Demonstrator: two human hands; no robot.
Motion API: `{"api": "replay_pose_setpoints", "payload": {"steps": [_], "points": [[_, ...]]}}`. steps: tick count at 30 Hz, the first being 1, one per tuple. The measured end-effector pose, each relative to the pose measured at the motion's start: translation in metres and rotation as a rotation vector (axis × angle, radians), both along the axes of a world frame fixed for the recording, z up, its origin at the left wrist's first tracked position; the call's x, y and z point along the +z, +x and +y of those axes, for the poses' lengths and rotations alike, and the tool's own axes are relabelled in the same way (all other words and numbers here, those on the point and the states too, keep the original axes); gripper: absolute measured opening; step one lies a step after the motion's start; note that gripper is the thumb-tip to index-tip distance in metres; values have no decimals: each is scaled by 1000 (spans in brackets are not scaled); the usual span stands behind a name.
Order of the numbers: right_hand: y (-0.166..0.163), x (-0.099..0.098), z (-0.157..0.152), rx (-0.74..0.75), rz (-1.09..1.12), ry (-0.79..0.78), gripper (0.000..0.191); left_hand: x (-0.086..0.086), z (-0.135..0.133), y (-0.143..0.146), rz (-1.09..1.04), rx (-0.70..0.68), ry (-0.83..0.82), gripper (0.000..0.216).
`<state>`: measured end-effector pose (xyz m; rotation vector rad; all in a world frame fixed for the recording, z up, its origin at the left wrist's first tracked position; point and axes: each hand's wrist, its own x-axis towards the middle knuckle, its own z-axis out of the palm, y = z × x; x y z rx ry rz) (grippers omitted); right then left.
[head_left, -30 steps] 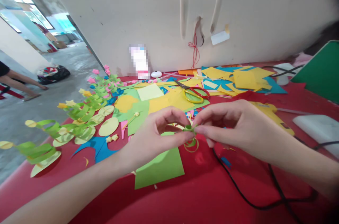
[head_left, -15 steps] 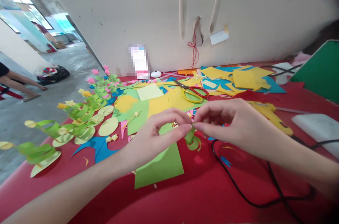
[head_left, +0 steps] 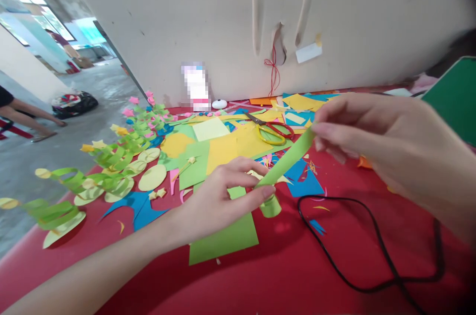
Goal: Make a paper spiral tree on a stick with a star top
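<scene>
My left hand [head_left: 223,196] pinches the lower end of a light green paper strip [head_left: 288,158] between thumb and forefinger, just above the red table [head_left: 282,275]. My right hand [head_left: 386,141] pinches the strip's upper end, raised up and to the right, so the strip runs taut between the two hands. Below my left fingertips the rest of the strip hangs in a small curled coil [head_left: 270,206]. A light green paper sheet [head_left: 223,240] lies flat under my left hand.
A black cable [head_left: 357,240] loops over the table at the right. Yellow-handled scissors [head_left: 269,131] lie on a heap of yellow, blue and green paper sheets [head_left: 230,144]. Green paper spiral trees with stars [head_left: 111,156] stand along the left edge. A person's arm [head_left: 29,114] shows far left.
My right hand has moved up and to the right, drawing the curled green strip out straight. My left hand has stayed in place, still pinching the strip's lower part.
</scene>
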<state>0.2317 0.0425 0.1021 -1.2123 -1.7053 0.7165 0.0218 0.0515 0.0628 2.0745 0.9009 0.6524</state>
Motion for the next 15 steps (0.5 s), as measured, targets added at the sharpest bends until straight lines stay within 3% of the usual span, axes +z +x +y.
{"api": "replay_pose_setpoints", "payload": {"steps": [5, 11, 15], "points": [[16, -4, 10, -154, 152, 229, 6, -2, 1, -1, 15, -13, 20, 20], [21, 4, 11, -109, 236, 174, 8, -8, 2, -3, -14, 17, 120, 18], [16, 8, 4, -97, 233, 204, 8, -6, 7, -5, 86, 44, 73, 16]]}}
